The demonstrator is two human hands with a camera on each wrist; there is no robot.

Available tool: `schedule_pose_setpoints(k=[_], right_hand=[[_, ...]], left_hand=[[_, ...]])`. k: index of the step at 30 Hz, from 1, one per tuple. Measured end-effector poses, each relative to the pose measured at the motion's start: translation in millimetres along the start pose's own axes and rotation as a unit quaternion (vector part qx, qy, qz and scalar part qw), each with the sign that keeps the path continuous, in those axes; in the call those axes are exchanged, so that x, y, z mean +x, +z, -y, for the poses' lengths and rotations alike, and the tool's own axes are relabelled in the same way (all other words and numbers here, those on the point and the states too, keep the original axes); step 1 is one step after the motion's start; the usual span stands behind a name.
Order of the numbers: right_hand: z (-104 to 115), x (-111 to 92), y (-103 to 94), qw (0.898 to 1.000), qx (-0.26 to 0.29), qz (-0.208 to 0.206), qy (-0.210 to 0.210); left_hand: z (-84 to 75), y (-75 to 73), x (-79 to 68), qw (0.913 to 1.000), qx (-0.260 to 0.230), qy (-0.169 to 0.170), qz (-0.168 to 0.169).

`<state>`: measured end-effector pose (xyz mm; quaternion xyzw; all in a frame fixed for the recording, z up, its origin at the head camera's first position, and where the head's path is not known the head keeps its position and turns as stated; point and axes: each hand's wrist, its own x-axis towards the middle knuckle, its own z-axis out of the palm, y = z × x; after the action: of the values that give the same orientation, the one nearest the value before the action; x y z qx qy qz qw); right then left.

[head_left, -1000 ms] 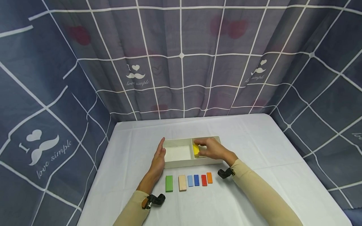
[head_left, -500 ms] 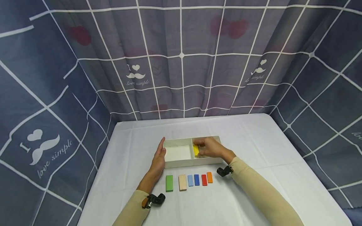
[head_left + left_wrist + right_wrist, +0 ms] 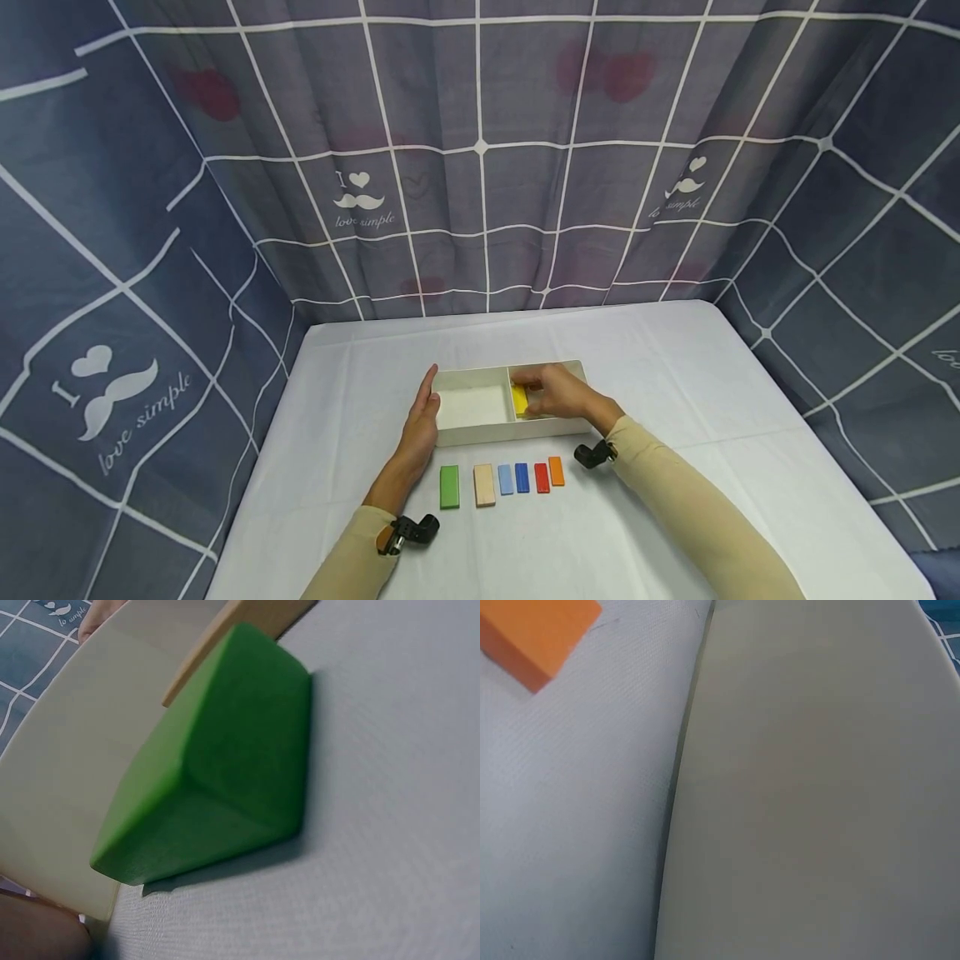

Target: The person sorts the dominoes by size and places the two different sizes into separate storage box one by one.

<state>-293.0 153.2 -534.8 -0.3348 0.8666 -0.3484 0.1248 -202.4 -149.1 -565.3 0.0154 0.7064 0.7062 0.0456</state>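
Note:
A shallow off-white box (image 3: 487, 434) with a divider lies across the middle of the table. My left hand (image 3: 417, 429) rests along its left end, fingers straight. Inside the right compartment, my right hand (image 3: 561, 394) pinches a yellow block (image 3: 520, 400) beside the divider; part of the block is hidden by the fingers. In front of the box lie a green block (image 3: 449, 487), a natural wood block (image 3: 483, 485), a light blue block (image 3: 506, 479), a dark blue block (image 3: 522, 477), a red block (image 3: 542, 477) and an orange block (image 3: 556, 471).
A white cloth covers the table (image 3: 360, 367). Dark checked curtains (image 3: 442, 192) hang behind it and at both sides. The left wrist view shows the green block (image 3: 210, 765) close up; the right wrist view shows the box wall (image 3: 802, 787) and the orange block (image 3: 536, 637).
My right hand has shifted very slightly left within the right compartment, still holding the yellow block. The left hand and the row of blocks look the same.

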Motion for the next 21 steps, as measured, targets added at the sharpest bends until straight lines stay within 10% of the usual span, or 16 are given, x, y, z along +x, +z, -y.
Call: schedule_pose_setpoints(k=[21], right_hand=[[5.0, -1.3, -2.8, 1.0, -0.022, 0.007, 0.005]], left_hand=[[0.2, 1.2, -0.4, 0.9999, -0.001, -0.008, -0.01]])
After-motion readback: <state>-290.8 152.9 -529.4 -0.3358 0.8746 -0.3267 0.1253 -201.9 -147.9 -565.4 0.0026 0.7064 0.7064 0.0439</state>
